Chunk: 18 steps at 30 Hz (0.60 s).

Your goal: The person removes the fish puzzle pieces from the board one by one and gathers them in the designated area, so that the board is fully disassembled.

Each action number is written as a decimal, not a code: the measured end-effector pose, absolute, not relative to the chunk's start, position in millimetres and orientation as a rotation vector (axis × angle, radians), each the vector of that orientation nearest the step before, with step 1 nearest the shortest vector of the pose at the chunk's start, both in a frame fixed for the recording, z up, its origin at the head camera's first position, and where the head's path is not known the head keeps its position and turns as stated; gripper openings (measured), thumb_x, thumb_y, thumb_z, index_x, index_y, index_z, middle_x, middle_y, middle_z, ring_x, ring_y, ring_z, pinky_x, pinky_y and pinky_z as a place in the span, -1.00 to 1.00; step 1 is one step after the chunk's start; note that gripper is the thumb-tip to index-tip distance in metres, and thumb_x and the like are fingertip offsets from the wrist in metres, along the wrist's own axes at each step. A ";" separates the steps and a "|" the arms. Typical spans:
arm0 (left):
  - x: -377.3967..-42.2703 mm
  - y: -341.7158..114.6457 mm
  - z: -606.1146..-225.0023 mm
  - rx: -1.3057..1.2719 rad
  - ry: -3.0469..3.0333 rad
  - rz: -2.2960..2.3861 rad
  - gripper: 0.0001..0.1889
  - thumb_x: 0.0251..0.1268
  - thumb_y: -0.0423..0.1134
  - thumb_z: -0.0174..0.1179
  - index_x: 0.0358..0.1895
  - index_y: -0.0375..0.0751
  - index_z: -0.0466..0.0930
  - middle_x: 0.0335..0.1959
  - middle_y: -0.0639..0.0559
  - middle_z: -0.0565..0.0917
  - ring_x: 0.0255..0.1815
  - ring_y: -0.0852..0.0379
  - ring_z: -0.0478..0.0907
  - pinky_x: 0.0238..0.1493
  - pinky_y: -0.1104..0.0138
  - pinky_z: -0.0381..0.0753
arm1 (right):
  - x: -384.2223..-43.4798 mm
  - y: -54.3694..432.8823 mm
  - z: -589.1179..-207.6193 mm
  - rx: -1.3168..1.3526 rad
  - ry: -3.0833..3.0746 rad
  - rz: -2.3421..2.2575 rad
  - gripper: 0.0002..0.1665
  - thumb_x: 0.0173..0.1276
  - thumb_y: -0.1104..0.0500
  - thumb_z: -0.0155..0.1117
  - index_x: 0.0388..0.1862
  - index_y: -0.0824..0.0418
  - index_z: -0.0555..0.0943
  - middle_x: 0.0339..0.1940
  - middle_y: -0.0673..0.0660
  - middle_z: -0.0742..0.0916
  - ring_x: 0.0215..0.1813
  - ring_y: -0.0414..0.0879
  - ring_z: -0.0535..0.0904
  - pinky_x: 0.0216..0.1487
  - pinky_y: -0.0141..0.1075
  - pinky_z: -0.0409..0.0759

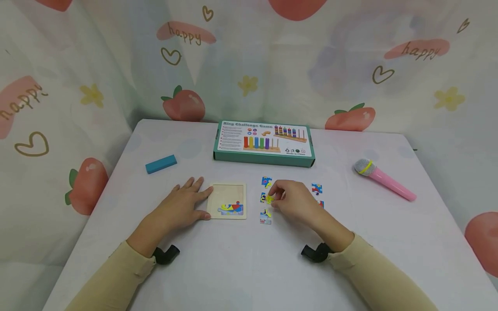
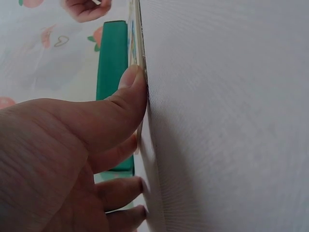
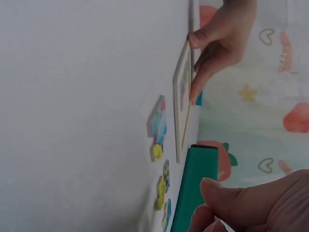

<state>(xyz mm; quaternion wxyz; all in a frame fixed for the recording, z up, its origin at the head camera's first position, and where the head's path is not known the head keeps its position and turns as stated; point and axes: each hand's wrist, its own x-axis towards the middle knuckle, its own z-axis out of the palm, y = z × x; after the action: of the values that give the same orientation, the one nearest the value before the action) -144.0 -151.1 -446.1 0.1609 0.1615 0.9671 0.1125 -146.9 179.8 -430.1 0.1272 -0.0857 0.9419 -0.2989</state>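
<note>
A shallow square wooden puzzle tray [image 1: 227, 188] lies on the table, with joined colourful puzzle pieces [image 1: 232, 208] in its lower right part. My left hand [image 1: 180, 203] rests at the tray's left side, fingers spread, thumb and forefinger touching its edge. To the tray's right, my right hand [image 1: 293, 199] hovers over loose pieces with bent fingers. Its fingertips are nearest a yellow puzzle piece [image 3: 160, 193], which appears to lie on the table apart from them. Other loose pieces lie above and below it, including a blue-and-yellow piece [image 1: 266, 181] and a pale lower piece [image 1: 266, 217].
More puzzle pieces [image 1: 317, 188] lie right of my right hand, partly covered by it. A green-sided Ring Challenge Game box [image 1: 264, 144] stands behind. A blue block [image 1: 161, 164] lies at the left, a pink toy microphone [image 1: 389, 181] at the right.
</note>
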 end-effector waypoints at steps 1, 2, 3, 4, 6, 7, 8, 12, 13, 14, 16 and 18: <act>-144.0 -150.8 -445.8 0.461 2.761 0.322 -0.07 0.30 0.16 0.50 0.69 0.09 0.30 0.78 -0.20 0.12 0.82 -0.33 -0.07 0.70 -0.37 0.03 | -149.0 181.0 -428.0 -0.260 2.745 -0.881 -0.79 0.36 0.24 0.55 -0.08 0.04 0.75 -0.33 -0.01 0.68 -0.18 -0.05 0.58 -0.13 -0.22 0.56; -144.3 -150.2 -445.5 0.460 2.761 0.323 -0.07 0.30 0.16 0.50 0.69 0.09 0.30 0.79 -0.20 0.12 0.82 -0.33 -0.07 0.70 -0.37 0.03 | -151.0 181.6 -426.4 -0.278 2.742 -0.897 -0.78 0.36 0.25 0.55 -0.06 0.04 0.75 -0.32 -0.01 0.69 -0.18 -0.04 0.59 -0.12 -0.22 0.57; -144.4 -150.0 -445.4 0.460 2.760 0.321 -0.07 0.30 0.17 0.50 0.69 0.09 0.29 0.79 -0.20 0.12 0.82 -0.33 -0.07 0.70 -0.37 0.03 | -152.5 181.5 -425.1 -0.298 2.731 -0.915 -0.76 0.36 0.25 0.55 -0.04 0.05 0.75 -0.31 -0.01 0.69 -0.19 -0.04 0.59 -0.12 -0.22 0.58; -144.5 -150.0 -445.7 0.459 2.759 0.320 -0.07 0.30 0.17 0.50 0.69 0.09 0.29 0.79 -0.20 0.12 0.82 -0.33 -0.07 0.70 -0.37 0.03 | -154.0 180.5 -424.8 -0.318 2.712 -0.933 -0.74 0.35 0.25 0.56 -0.03 0.06 0.75 -0.29 -0.01 0.70 -0.19 -0.04 0.59 -0.12 -0.22 0.59; -145.4 -149.7 -446.4 0.458 2.757 0.317 -0.07 0.30 0.17 0.50 0.69 0.10 0.29 0.79 -0.19 0.12 0.82 -0.33 -0.07 0.70 -0.38 0.03 | -155.7 176.3 -425.6 -0.356 2.665 -0.965 -0.71 0.35 0.26 0.57 0.01 0.07 0.75 -0.26 -0.01 0.71 -0.20 -0.05 0.59 -0.13 -0.23 0.61; -145.5 -149.8 -446.5 0.456 2.757 0.317 -0.07 0.30 0.17 0.50 0.69 0.10 0.29 0.79 -0.19 0.12 0.82 -0.33 -0.08 0.71 -0.37 0.02 | -156.1 172.7 -426.4 -0.371 2.644 -0.977 -0.70 0.34 0.26 0.58 0.02 0.07 0.75 -0.25 -0.01 0.71 -0.21 -0.06 0.59 -0.13 -0.24 0.61; -145.8 -149.8 -446.9 0.456 2.757 0.316 -0.07 0.30 0.17 0.50 0.69 0.11 0.29 0.79 -0.19 0.12 0.83 -0.33 -0.08 0.71 -0.37 0.02 | -156.2 168.4 -427.0 -0.382 2.626 -0.984 -0.68 0.33 0.27 0.58 0.03 0.08 0.76 -0.23 -0.01 0.72 -0.22 -0.06 0.59 -0.14 -0.24 0.61; -146.9 -149.2 -447.6 0.451 2.754 0.313 -0.06 0.30 0.18 0.50 0.69 0.12 0.29 0.79 -0.18 0.12 0.83 -0.33 -0.08 0.70 -0.37 0.02 | -154.6 146.6 -429.7 -0.423 2.581 -0.994 -0.65 0.33 0.28 0.59 0.07 0.07 0.77 -0.18 0.00 0.73 -0.22 -0.08 0.58 -0.17 -0.26 0.62; -146.9 -149.1 -447.4 0.447 2.751 0.313 -0.06 0.29 0.19 0.50 0.69 0.13 0.28 0.79 -0.18 0.11 0.83 -0.32 -0.08 0.70 -0.37 0.02 | -154.0 140.6 -430.1 -0.435 2.572 -0.997 -0.64 0.33 0.28 0.59 0.07 0.06 0.77 -0.17 0.00 0.73 -0.22 -0.08 0.58 -0.18 -0.26 0.62; -147.3 -148.9 -447.6 0.445 2.748 0.309 -0.06 0.29 0.20 0.50 0.69 0.13 0.28 0.79 -0.18 0.11 0.83 -0.32 -0.08 0.70 -0.37 0.03 | -153.7 134.8 -430.7 -0.452 2.562 -1.001 -0.64 0.33 0.28 0.60 0.08 0.06 0.77 -0.16 0.00 0.73 -0.21 -0.08 0.58 -0.19 -0.27 0.63; -147.8 -148.8 -447.7 0.445 2.743 0.306 -0.06 0.29 0.20 0.50 0.69 0.13 0.28 0.79 -0.19 0.11 0.82 -0.34 -0.08 0.69 -0.38 0.03 | -153.3 123.9 -432.7 -0.486 2.537 -1.012 -0.63 0.33 0.28 0.59 0.09 0.06 0.77 -0.13 -0.01 0.72 -0.21 -0.09 0.59 -0.21 -0.29 0.64; -148.2 -148.8 -447.6 0.441 2.738 0.307 -0.06 0.29 0.20 0.49 0.69 0.14 0.29 0.79 -0.19 0.11 0.82 -0.33 -0.08 0.70 -0.38 0.03 | -153.5 114.5 -434.7 -0.533 2.517 -1.018 -0.62 0.34 0.29 0.58 0.11 0.06 0.77 -0.12 -0.01 0.73 -0.20 -0.10 0.60 -0.19 -0.30 0.65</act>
<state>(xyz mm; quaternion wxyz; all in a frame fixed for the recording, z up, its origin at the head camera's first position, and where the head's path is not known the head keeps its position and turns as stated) -148.2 -148.8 -447.6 0.1748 0.1556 0.9662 0.1084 -153.5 114.5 -434.7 0.1860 -0.1892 0.8938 -0.3616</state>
